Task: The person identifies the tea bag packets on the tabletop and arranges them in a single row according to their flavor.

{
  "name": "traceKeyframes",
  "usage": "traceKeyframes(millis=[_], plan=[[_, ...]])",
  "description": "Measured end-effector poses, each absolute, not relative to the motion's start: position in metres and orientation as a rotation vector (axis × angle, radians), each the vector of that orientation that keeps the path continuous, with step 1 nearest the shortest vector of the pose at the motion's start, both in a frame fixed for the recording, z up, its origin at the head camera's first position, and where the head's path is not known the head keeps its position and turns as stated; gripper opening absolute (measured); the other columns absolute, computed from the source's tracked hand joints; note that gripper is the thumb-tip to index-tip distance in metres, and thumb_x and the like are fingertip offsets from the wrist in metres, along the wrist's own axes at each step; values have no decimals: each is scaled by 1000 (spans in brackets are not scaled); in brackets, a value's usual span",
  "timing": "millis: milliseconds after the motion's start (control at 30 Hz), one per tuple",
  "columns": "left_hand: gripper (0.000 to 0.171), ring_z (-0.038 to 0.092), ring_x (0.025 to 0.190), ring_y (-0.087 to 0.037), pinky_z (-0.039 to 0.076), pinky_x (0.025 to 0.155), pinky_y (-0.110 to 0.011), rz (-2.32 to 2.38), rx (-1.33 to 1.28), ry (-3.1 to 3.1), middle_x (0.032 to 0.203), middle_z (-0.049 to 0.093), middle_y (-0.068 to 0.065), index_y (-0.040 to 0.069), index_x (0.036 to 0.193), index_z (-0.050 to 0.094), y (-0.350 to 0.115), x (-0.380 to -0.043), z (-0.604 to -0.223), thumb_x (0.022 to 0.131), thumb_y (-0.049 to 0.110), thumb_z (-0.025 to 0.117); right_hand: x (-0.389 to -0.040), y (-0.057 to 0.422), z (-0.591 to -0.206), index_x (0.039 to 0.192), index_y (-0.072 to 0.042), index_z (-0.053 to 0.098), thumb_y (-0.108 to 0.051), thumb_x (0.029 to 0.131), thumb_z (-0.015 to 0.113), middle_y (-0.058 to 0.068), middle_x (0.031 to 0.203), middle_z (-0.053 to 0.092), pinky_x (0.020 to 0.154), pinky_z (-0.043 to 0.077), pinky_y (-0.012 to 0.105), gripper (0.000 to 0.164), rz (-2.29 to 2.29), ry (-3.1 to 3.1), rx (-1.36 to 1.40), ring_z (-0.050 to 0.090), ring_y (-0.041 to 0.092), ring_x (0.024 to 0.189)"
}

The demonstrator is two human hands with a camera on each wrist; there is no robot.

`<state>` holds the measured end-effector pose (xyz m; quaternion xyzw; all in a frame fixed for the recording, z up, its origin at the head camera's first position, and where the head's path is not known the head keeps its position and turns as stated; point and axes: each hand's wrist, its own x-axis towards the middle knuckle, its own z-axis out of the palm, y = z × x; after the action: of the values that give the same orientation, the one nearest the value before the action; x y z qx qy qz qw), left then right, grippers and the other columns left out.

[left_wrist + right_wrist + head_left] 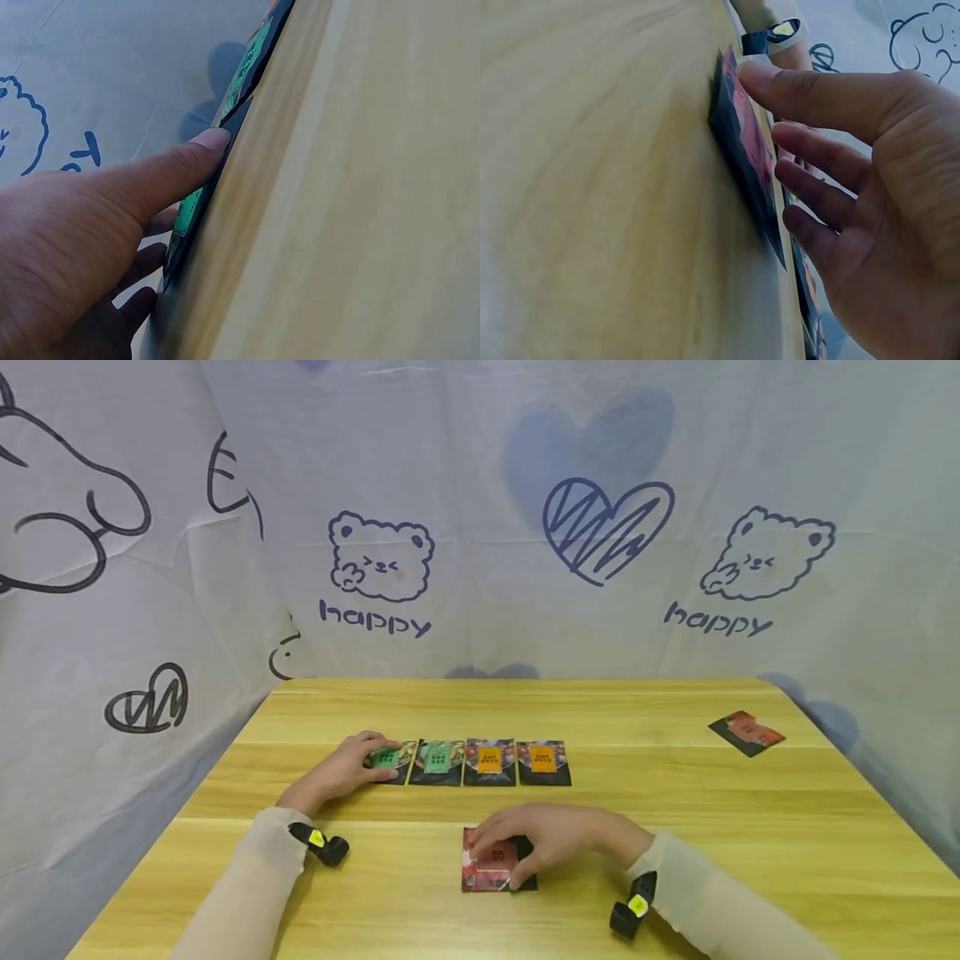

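Note:
Two green-labelled packets and two orange-labelled packets lie side by side in a row. My left hand rests on the leftmost green-labelled packet, its thumb along the near edge in the left wrist view; the other fingers are spread loosely at its far side. Closer to me, a red-labelled flat packet lies on the table, partly covered by my right hand. In the right wrist view the right thumb is at that packet's edge, and its fingers are loosely bent over the packet.
Another red-labelled packet lies askew at the far right of the wooden table. A white printed cloth hangs behind the table and along its sides. Each wrist wears a black strap with a small camera.

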<state>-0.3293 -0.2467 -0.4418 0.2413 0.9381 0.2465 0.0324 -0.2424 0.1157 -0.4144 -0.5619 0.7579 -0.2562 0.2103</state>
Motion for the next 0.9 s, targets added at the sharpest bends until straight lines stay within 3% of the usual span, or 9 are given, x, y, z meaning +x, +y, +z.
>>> traceKeyframes(millis=[233,733,900], plan=[[56,35,132,-45,31,105,-62,787,756,2875,143,42,-23,11,139,56,-246,-329,-440,92,39,68,-240,113,-417,138,-22,59,-26,89,73,-3,147,46,109,35,31,51,-658,2098,-1595,40,11,135],[57,36,132,-45,31,105,-61,785,746,2875,144,41,-23,11,139,56,-246,-328,-441,92,39,68,-237,118,-419,135,-24,62,-37,90,69,-5,147,46,109,34,33,48,-517,2208,-1653,41,17,133],[56,36,132,-45,31,105,-61,787,757,2875,143,41,-23,10,140,55,-246,-328,-440,92,38,68,-236,123,-419,134,-26,63,-37,94,65,-6,144,50,106,37,32,42,-511,2241,-1665,42,15,129]])
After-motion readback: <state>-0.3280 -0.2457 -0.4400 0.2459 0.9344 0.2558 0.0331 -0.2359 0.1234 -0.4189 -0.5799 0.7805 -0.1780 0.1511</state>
